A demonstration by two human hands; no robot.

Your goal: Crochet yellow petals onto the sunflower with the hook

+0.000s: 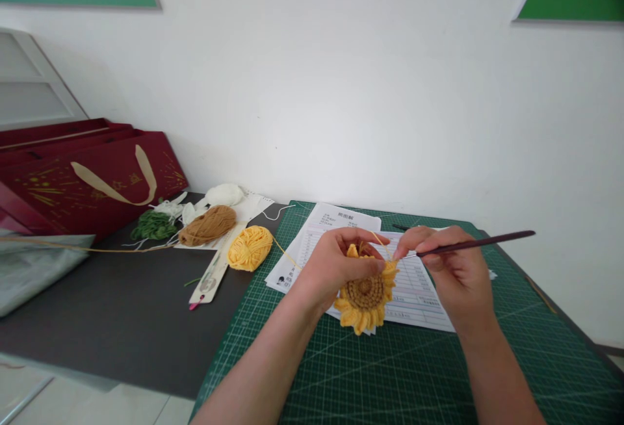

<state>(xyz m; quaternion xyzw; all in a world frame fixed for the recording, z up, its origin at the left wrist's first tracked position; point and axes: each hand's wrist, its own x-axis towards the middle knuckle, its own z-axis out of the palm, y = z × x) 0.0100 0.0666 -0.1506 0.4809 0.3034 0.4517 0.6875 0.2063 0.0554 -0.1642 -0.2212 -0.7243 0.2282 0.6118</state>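
Above the green cutting mat (390,373), the left hand (331,262) is bent inward and the right hand (454,272) curled; the crocheted sunflower (364,290) is clamped by left thumb and fingers, the dark-handled crochet hook (480,243) by the right, its tip at the flower's edge

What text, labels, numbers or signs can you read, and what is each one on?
"熊图解": heading on the printed sheet; its smaller lines are too small to read.
Red bag: gold characters, too blurred.
Lined sheet: writing too small.
Pale tag: round mark, unreadable.
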